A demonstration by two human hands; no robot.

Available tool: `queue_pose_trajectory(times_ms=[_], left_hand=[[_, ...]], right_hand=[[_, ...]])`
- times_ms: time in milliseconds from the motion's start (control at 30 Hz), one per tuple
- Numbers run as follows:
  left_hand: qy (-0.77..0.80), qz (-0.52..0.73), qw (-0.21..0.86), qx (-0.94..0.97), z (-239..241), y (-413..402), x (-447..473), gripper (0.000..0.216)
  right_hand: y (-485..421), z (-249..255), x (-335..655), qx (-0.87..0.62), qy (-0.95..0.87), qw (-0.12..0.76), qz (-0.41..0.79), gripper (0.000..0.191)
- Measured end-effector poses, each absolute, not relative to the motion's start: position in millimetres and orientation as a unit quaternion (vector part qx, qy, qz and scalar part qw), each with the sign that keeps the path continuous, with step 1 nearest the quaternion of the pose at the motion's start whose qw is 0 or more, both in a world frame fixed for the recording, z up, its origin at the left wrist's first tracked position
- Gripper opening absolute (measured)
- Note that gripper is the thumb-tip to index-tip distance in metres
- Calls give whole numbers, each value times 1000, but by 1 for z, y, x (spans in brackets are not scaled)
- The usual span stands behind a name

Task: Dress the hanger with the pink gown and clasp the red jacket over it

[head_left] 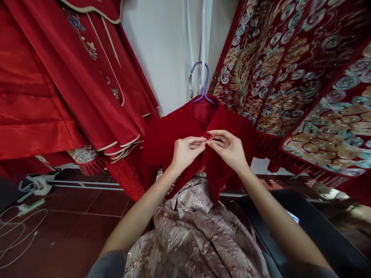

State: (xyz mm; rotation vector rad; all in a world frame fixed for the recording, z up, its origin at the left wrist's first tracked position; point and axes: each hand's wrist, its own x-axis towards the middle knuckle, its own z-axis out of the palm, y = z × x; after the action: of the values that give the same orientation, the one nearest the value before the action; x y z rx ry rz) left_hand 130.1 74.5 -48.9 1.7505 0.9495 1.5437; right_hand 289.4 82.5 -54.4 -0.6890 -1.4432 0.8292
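A dark red velvet jacket [174, 129] hangs on a purple hanger [205, 79] in front of me. At its front opening, just below the collar, my left hand [187, 152] pinches the edge with thumb and forefinger. My right hand [228, 148] is closed on the opposite edge, its fingertips meeting those of the left. Between the fingers shows a small red fastening with pale specks [210, 137], mostly hidden, so I cannot tell whether it is joined. Below the fastening the two front panels hang apart. Under the jacket spreads a shiny pinkish patterned fabric [199, 227].
Red garments with pale piping [95, 77] hang at the left. Heavily embroidered, sequined red garments [278, 77] hang at the right. A white cable [26, 231] and a power strip [31, 206] lie on the tiled floor. A black surface [307, 216] stands at the lower right.
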Motion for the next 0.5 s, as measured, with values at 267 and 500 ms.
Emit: queue_pose_trajectory(times_ms=[267,500], left_hand=[[348,582,298,672,-52,80,131,19],[349,574,291,681,-51,83,131,19]], right_hand=[[86,-52,290,-324,-603,611,398,36],[90,-54,290,-332,-593,619,394,37]])
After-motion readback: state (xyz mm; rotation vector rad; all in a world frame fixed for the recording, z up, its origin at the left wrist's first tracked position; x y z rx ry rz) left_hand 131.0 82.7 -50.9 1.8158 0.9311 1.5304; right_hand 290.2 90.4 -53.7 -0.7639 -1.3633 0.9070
